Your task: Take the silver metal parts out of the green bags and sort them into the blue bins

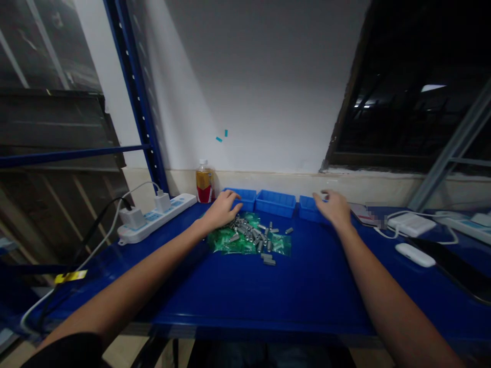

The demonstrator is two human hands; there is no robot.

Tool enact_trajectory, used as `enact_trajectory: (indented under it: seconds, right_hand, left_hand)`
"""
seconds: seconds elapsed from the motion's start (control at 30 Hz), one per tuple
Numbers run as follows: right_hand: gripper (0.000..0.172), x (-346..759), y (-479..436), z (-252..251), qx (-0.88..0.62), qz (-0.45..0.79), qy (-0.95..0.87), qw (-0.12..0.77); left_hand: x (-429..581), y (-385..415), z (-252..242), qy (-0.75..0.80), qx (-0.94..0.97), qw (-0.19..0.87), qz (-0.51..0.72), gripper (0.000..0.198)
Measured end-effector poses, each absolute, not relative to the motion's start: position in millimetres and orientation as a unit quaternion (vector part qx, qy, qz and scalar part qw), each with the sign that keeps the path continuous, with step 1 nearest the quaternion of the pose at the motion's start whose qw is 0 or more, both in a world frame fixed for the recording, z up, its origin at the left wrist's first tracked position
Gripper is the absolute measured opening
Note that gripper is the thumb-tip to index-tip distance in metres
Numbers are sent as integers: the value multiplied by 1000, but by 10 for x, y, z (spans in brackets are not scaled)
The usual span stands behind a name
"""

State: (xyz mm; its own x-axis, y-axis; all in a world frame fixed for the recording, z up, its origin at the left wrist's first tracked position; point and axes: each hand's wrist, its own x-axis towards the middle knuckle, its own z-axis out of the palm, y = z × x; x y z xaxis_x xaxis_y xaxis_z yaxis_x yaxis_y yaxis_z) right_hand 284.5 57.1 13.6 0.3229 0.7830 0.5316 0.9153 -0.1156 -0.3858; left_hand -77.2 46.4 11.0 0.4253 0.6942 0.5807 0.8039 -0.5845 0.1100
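My left hand (221, 210) hovers at the left end of the metal pile, its fingers reaching over the near side of the left blue bin (247, 197). Thumb and fingers are apart, and I see nothing between them. Beyond the pile stands the middle blue bin (276, 203). At the right blue bin (309, 209), my right hand (333, 205) is over the right end with fingers spread, covering part of it. Several small grey metal cylinders (249, 232) lie heaped on green-tinted clear plastic bags (230, 245). A few loose cylinders (269, 261) rest in front.
A drink bottle (204, 183) stands by the wall, left of the bins. A white power strip (153, 219) with plugs and cables lies at the left. On the right are a white oval case (415, 255), a white charger (411, 225) and a dark flat device (456, 266).
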Motion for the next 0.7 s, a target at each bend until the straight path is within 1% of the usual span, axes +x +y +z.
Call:
enact_trajectory:
  seconds: [0.07, 0.13, 0.17, 0.2, 0.27, 0.33, 0.4, 0.53, 0.7]
  right_hand:
    - [64, 2531, 581, 107, -703, -85, -643, 293]
    - [70, 2300, 607, 27, -685, -71, -679, 254]
    - [71, 2232, 625, -22, -680, -70, -688, 243]
    - [68, 2194, 646, -72, -674, -75, -695, 240]
    - [57, 2198, 693, -159, -650, -94, -710, 255]
    - [43, 2263, 740, -217, -616, -110, -725, 288]
    - [35, 2343, 779, -242, -590, -112, -735, 314]
    - [30, 2465, 806, -242, -560, -111, -758, 316]
    - [25, 2582, 809, -230, -510, -109, -794, 313]
  left_hand:
    - [-589, 653, 166, -430, -865, 81, -245, 35]
    - [-451, 829, 184, -416, -885, 64, -199, 44]
    - [-401, 904, 180, -407, -894, 56, -180, 48]
    - [-364, 969, 169, -402, -900, 49, -165, 51]
    - [-322, 1067, 136, -407, -901, 39, -146, 51]
    - [-306, 1130, 100, -427, -891, 33, -152, 45]
    - [-299, 1164, 67, -440, -881, 29, -173, 39]
    - [-279, 1149, 28, -436, -879, 29, -194, 35]
    - [-275, 1105, 51, -403, -892, 35, -200, 37]
